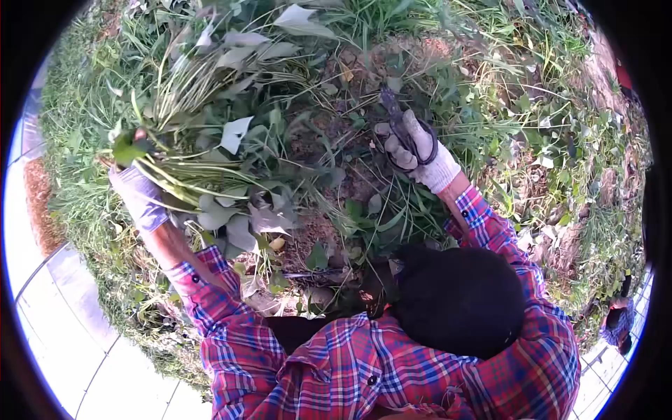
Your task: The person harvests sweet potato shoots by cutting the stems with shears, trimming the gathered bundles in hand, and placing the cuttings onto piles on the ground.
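Note:
My left hand (140, 192), in a pale glove, is closed round a bundle of long green stems (189, 178) with broad leaves, which fans out to the right and upward. My right hand (420, 155), gloved in white, holds dark scissors (397, 119) with its fingers at the handle loops; the blades point up and away from me. Leafy vines and bare reddish soil (318, 234) lie between my two hands. Whether the blades are apart I cannot tell.
Grass and vines (532, 133) cover the ground around. My bent knee (458, 301) in black is close below my right forearm. A brown strip (42, 203) and pale tiles (70, 294) are at the left edge. Part of another person (617, 325) shows at the lower right.

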Motion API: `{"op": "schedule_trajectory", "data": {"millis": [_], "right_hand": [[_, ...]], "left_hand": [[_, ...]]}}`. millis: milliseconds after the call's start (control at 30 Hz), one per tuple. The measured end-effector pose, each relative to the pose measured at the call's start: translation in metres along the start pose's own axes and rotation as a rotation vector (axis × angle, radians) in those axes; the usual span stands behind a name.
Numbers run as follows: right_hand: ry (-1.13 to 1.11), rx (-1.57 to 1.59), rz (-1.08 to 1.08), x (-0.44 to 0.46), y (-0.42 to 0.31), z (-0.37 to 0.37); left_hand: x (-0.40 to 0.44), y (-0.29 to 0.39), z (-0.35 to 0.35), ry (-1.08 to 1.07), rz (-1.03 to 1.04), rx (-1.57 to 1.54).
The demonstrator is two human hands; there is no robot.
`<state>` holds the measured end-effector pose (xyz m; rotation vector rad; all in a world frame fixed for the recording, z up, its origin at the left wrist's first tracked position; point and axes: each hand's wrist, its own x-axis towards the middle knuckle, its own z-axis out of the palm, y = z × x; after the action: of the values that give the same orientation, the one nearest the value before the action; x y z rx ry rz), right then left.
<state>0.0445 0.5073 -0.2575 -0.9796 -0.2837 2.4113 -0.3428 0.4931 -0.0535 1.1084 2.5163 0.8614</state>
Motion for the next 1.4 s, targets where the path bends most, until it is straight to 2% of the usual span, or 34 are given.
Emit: {"op": "schedule_trajectory", "data": {"millis": [33,67,100,133,167,200,233,300,333,367,400,433,467,500,533,567,600,633,667,700,733,800,833,867,967,1000,1067,1200,1300,1400], "right_hand": [[0.020,0.008,0.020,-0.003,-0.002,0.004],[0.038,0.014,0.040,-0.005,-0.003,0.008],[-0.022,-0.018,0.023,-0.005,0.000,0.008],[-0.023,-0.016,0.025,-0.001,0.001,0.006],[-0.035,-0.101,0.015,0.000,0.003,0.008],[-0.047,-0.183,0.009,0.001,0.005,0.013],[-0.026,-0.249,0.023,0.006,0.007,0.020],[-0.007,-0.318,0.022,0.018,0.018,0.033],[-0.087,-0.529,0.061,0.026,0.022,0.028],[-0.099,-0.569,0.087,0.028,0.034,0.033],[-0.108,-0.613,0.111,0.026,0.044,0.042],[-0.134,-0.634,0.288,0.020,0.047,0.045],[-0.166,-0.645,0.309,0.021,0.061,0.036],[-0.163,-0.646,0.313,0.018,0.062,0.035],[-0.141,-0.614,0.353,0.015,0.062,0.034],[-0.119,-0.580,0.391,0.011,0.060,0.036],[-0.077,-0.611,0.415,0.008,0.055,0.043],[-0.071,-0.612,0.414,0.002,0.048,0.048],[-0.063,-0.632,0.298,-0.004,0.041,0.052],[-0.056,-0.654,0.183,-0.008,0.033,0.055],[-0.115,-0.530,0.137,-0.009,0.025,0.057],[-0.091,-0.486,0.131,0.004,0.023,0.034],[-0.049,-0.350,0.092,-0.002,0.016,0.045],[-0.045,-0.350,0.094,-0.005,0.016,0.043],[-0.095,-0.073,0.309,-0.010,0.019,0.031],[-0.093,-0.075,0.315,-0.013,0.022,0.025],[0.061,-0.182,0.344,-0.020,0.027,0.020],[0.081,-0.301,0.334,-0.017,0.028,0.018],[0.086,-0.352,0.375,-0.015,0.023,0.024],[0.074,-0.534,0.261,-0.009,0.023,0.028]], "left_hand": [[0.045,-0.081,-0.052,0.065,0.347,0.212],[0.006,-0.059,-0.063,0.228,0.115,-0.455],[0.007,-0.086,-0.098,0.285,0.143,-0.363],[0.010,-0.110,-0.132,0.228,0.210,-0.217],[-0.001,-0.111,-0.146,0.337,0.031,-0.258],[-0.025,-0.099,-0.145,0.425,0.147,-0.412],[-0.034,-0.089,-0.138,0.552,0.099,-0.441],[-0.051,-0.095,-0.154,0.459,-0.043,-0.285],[-0.054,-0.094,-0.151,0.426,0.022,-0.179],[-0.053,-0.093,-0.150,0.319,-0.015,-0.484],[-0.047,-0.115,-0.146,0.291,0.112,-0.272],[-0.052,-0.102,-0.131,0.211,-0.051,-0.754],[-0.044,-0.103,-0.114,0.072,-0.097,-0.920],[-0.034,-0.112,-0.091,-0.125,-0.054,-0.921],[-0.047,-0.097,-0.066,-0.212,-0.061,-0.600],[-0.064,-0.082,-0.026,-0.199,0.024,-0.549],[-0.064,-0.058,0.000,-0.314,0.128,-0.409],[-0.063,-0.045,0.022,-0.358,0.258,0.028],[-0.067,-0.033,0.047,-0.367,0.376,0.186],[-0.066,-0.029,0.069,-0.461,0.398,0.372],[-0.063,-0.029,0.091,-0.504,0.430,0.576],[-0.062,-0.035,0.120,-0.518,0.480,0.526],[-0.062,-0.034,0.128,-0.555,0.451,0.498],[-0.059,-0.036,0.139,-0.546,0.498,0.575],[-0.057,-0.021,0.155,-0.628,0.558,0.688],[-0.051,-0.025,0.169,-0.652,0.609,0.715],[-0.047,-0.023,0.191,-0.695,0.658,0.700],[-0.043,-0.027,0.228,-0.822,0.635,0.656],[-0.043,-0.029,0.240,-0.842,0.629,0.662],[-0.044,-0.033,0.246,-0.824,0.656,0.678]]}}
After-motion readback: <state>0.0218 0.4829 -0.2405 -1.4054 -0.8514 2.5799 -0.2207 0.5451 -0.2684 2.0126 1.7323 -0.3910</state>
